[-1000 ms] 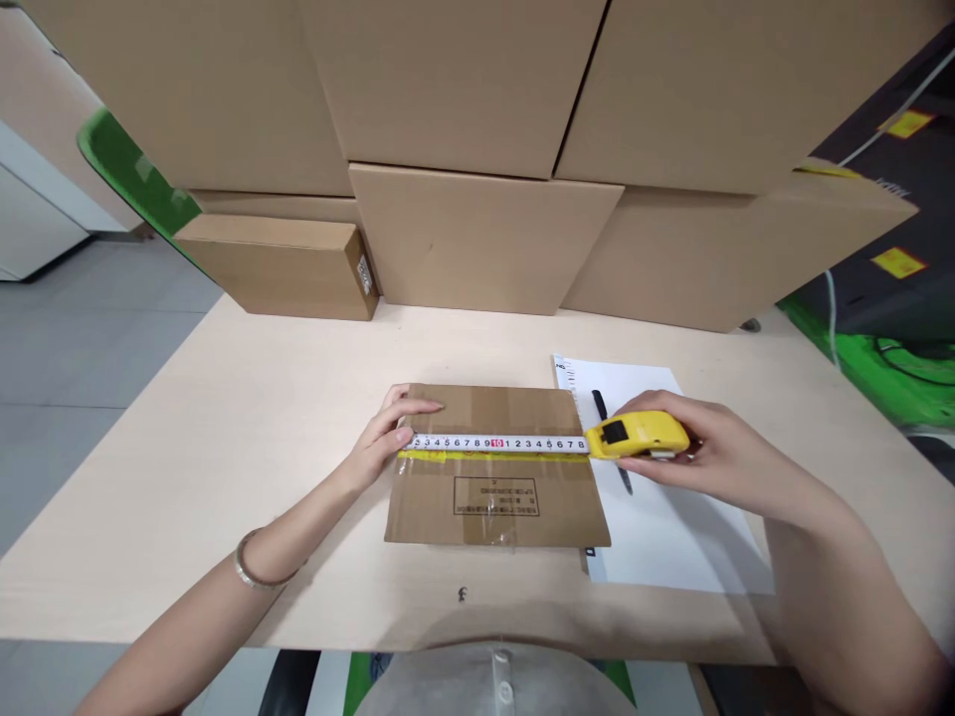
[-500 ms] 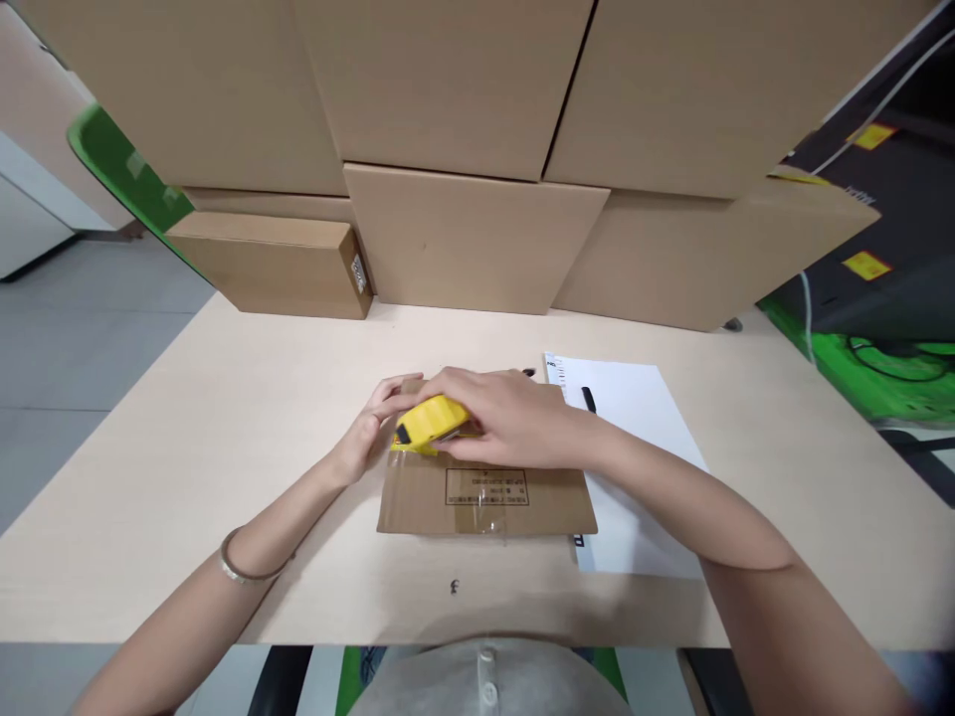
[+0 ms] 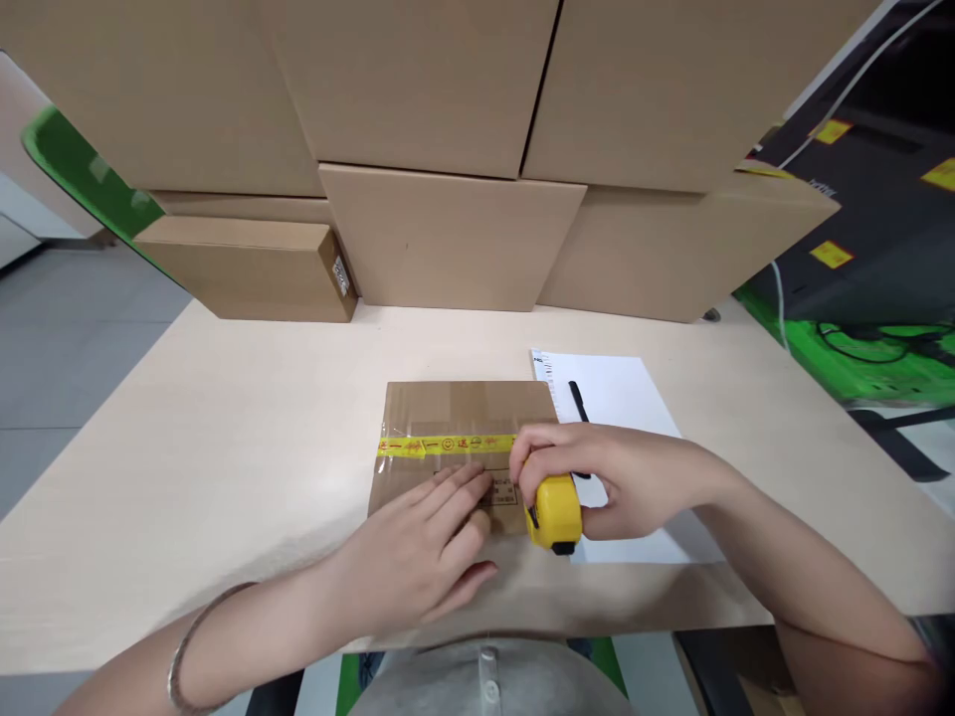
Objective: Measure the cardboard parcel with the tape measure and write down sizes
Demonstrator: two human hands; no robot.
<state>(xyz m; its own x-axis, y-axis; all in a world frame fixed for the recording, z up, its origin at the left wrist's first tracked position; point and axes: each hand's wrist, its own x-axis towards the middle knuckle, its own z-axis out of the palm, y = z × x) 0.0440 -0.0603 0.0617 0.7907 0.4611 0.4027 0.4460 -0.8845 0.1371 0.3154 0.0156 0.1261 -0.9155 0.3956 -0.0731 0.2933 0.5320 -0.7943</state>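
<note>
A flat brown cardboard box (image 3: 463,413) with a yellow tape strip across it lies on the light wooden table (image 3: 224,447) in front of me. My right hand (image 3: 619,477) grips a yellow tape measure (image 3: 553,511) at the box's near right corner, its blade retracted. My left hand (image 3: 425,547) rests flat on the near part of the box, fingers stretched out and touching the printed label. A bracelet circles my left wrist.
A white sheet of paper (image 3: 619,398) with a black pen (image 3: 578,403) on it lies right of the box. Large stacked cardboard boxes (image 3: 448,239) line the table's back edge, a smaller one (image 3: 239,268) at back left. Green and black equipment stands at the right.
The tape was stretched across the box, then retracted. My right hand carried the tape measure from the box's left end to its near right corner. My left hand shifted from the left edge onto the near part.
</note>
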